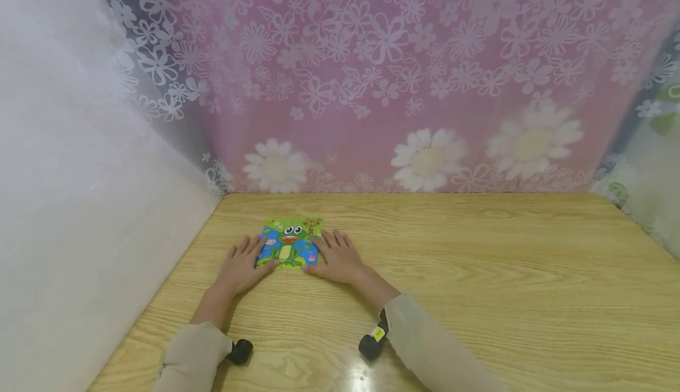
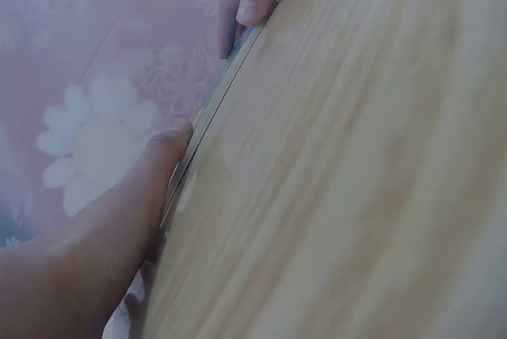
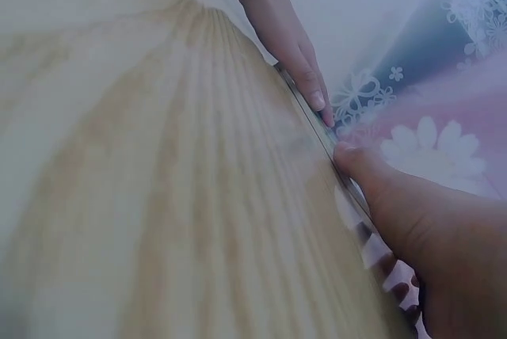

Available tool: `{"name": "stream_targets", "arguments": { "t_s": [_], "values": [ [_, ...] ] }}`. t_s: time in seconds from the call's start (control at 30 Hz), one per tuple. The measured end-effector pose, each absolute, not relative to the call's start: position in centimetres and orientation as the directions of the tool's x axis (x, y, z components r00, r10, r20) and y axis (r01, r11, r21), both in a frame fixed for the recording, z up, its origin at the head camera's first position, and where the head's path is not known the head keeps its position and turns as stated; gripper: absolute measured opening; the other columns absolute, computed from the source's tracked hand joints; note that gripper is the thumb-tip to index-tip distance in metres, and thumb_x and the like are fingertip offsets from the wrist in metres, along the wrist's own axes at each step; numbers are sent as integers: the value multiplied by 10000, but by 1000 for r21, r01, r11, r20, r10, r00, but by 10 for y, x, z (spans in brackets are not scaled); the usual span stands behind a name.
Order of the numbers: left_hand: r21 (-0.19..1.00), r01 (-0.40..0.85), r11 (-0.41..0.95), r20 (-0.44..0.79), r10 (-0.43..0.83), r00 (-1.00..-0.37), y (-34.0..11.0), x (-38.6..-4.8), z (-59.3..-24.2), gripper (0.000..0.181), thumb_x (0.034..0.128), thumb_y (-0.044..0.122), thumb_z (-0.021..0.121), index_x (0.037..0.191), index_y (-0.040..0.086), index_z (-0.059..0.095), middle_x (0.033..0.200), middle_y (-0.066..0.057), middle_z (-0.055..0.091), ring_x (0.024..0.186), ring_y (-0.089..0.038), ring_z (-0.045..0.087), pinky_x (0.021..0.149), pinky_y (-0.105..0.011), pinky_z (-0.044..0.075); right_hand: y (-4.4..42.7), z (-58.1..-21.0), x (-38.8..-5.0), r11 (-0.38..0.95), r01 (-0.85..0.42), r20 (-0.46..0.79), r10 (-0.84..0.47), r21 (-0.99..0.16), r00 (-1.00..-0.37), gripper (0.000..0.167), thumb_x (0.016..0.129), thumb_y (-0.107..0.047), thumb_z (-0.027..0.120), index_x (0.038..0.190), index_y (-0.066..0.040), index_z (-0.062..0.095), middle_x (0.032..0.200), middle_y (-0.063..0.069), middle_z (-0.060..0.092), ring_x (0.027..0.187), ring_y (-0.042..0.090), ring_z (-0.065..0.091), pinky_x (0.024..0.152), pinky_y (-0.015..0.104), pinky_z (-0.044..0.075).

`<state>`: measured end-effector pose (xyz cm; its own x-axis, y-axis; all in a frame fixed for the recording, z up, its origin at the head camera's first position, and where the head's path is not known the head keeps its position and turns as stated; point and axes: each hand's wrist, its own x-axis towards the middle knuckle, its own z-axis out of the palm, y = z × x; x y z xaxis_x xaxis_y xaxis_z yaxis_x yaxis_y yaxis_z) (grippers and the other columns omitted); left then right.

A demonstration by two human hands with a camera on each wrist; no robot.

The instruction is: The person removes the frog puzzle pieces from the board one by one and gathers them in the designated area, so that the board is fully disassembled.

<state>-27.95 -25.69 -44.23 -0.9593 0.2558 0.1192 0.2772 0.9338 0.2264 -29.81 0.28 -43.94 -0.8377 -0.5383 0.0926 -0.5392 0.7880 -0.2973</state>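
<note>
A flat, square picture board with a green cartoon frog (image 1: 288,249) on blue and light green lies on the wooden table, left of the middle. My left hand (image 1: 241,267) rests along its left side, fingers spread and thumb at the near edge. On the opposite side, my right hand (image 1: 339,259) touches the right edge with its fingers, its thumb by the near corner. Both wrist views show the board edge-on as a thin strip, with the left thumb (image 2: 170,145) and the right thumb (image 3: 356,165) against it. Whether the board is made of separate pieces cannot be told.
The wood-grain table (image 1: 478,274) stretches far to the right. A pink flowered curtain (image 1: 340,114) stands behind it, and a white sheet (image 1: 106,173) bounds the left side. Black wrist cameras (image 1: 370,348) sit below the beige sleeves (image 1: 430,345).
</note>
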Motion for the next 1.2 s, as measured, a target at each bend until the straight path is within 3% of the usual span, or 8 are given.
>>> {"name": "stream_targets", "arguments": {
  "t_s": [0.27,1.2],
  "values": [
    [227,281,933,124,258,-958,-245,-268,-446,826,886,620,394,1450,35,244,1484,-167,195,1348,-378,98,1049,-546,60,15,-442,-289,786,-564,105,-558,-254,-824,828,840,-704,371,1464,-169,268,1482,137,213,1347,375,113,1069,487,88],
    [237,269,934,121,246,-962,-193,-237,-444,846,894,623,374,1443,-2,223,1481,-205,151,1348,-388,62,1044,-558,76,69,-436,-265,746,-583,99,-586,-323,-804,819,842,-676,419,1457,-152,284,1485,166,189,1347,387,95,1054,526,102]
  ]
}}
